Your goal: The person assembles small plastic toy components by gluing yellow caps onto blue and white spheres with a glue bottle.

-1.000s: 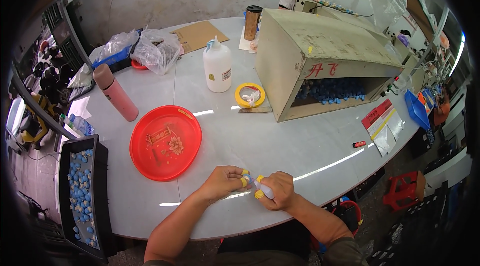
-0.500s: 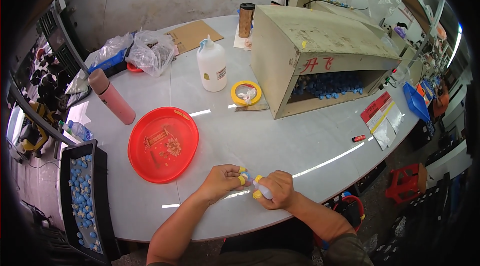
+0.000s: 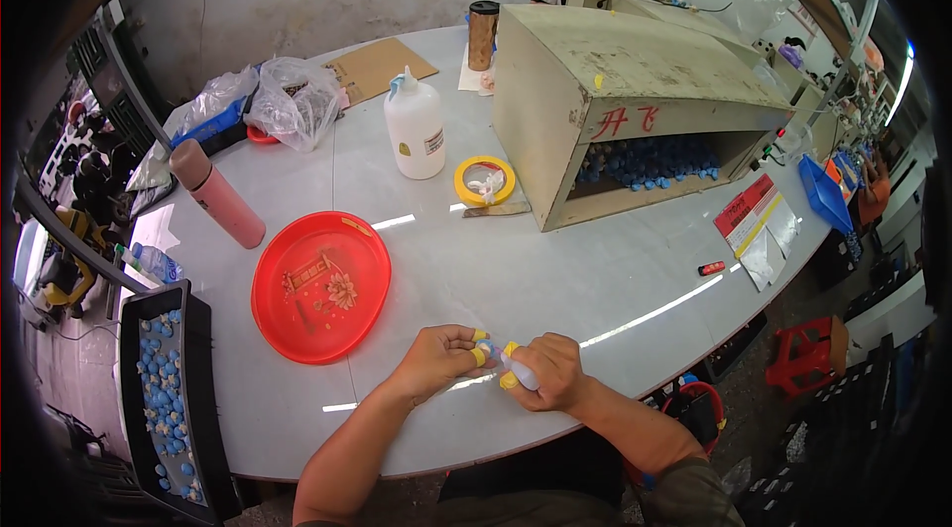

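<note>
- Right hand [image 3: 548, 371] closed around a small white tube [image 3: 520, 370], long axis pointing up-left toward the left hand.
- Left hand [image 3: 439, 354] pinches a tiny blue piece [image 3: 486, 350] at the tube's tip.

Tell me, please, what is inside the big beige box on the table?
The beige box holds many small blue pieces along its open front. Its top and walls hide the deeper part.

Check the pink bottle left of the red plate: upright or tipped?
Upright. The pink bottle stands on its base on the table, cap on top; its apparent lean matches the fisheye bending near the picture's rim.
</note>
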A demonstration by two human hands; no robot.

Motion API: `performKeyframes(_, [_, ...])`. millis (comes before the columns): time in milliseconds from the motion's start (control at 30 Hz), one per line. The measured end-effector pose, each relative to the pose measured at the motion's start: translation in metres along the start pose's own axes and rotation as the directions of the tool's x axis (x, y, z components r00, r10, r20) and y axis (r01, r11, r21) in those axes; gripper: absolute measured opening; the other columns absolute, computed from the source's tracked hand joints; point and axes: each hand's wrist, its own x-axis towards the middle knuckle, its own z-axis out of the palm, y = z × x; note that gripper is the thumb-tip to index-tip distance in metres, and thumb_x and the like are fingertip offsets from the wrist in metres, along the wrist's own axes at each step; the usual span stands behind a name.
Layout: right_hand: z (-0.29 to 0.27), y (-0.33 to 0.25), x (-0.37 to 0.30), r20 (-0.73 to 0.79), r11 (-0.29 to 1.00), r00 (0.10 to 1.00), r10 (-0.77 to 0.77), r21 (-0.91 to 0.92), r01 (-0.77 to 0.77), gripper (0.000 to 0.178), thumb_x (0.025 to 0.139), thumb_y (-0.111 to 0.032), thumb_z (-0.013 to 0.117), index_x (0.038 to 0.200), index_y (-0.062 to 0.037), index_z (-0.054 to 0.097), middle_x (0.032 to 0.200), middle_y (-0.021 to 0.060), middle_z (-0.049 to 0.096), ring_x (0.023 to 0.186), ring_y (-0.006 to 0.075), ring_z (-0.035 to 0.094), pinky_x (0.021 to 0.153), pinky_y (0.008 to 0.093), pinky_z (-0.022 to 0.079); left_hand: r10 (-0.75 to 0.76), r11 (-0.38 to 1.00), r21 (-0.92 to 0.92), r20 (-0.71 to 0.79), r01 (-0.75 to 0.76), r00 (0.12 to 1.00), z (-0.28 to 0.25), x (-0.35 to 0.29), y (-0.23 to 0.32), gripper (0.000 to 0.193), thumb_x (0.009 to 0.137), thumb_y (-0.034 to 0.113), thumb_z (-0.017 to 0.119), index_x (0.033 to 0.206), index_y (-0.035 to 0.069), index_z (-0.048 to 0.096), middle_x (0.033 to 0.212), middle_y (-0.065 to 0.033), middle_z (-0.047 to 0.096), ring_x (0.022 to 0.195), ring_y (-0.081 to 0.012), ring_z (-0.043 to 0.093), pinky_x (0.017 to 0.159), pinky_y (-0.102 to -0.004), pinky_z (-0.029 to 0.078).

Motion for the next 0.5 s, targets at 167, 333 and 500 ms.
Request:
performKeyframes(167, [-0.0017,-0.0004,-0.0023,-0.003,1.000,1.000,0.003,0.009,-0.003,0.022,0.067,-0.011,0.071,0.082,-0.0014,0.058,0.058,0.0075,0.053,0.044,0.0227,0.050,0.043,0.0314,0.038,0.006,1.000,0.014,-0.001,-0.006,1.000,-0.0011,0.0007,-0.0012,0.034,0.088,0.002,0.063,0.116,-0.014,0.052,0.105,-0.0182,0.064,0.096,-0.0225,0.066,0.084,-0.0284,0.056])
performKeyframes(333, [0.0011,0.0006,0.0003,-0.003,1.000,1.000,0.021,0.016,-0.021,0.021,0.068,-0.010,0.071,0.082,-0.0014,0.058,0.060,0.0083,0.054,0.045,0.0232,0.051,0.044,0.0314,0.039,0.001,1.000,0.017,0.013,-0.001,1.000,-0.0006,0.0002,0.0002,0.034,0.088,0.001,0.061,0.118,-0.013,0.051,0.105,-0.0187,0.064,0.098,-0.0228,0.066,0.084,-0.0280,0.055])
performKeyframes(500, [0.0020,0.0008,0.0006,-0.036,0.997,0.998,0.051,0.064,-0.048,0.020,0.069,-0.008,0.070,0.083,-0.0009,0.058,0.062,0.0091,0.055,0.046,0.0244,0.050,0.045,0.0323,0.041,-0.005,1.000,0.029,0.022,0.005,1.000,-0.0016,-0.0003,0.0002,0.035,0.088,0.001,0.061,0.118,-0.013,0.051,0.105,-0.0188,0.064,0.099,-0.0230,0.066,0.084,-0.0276,0.055])
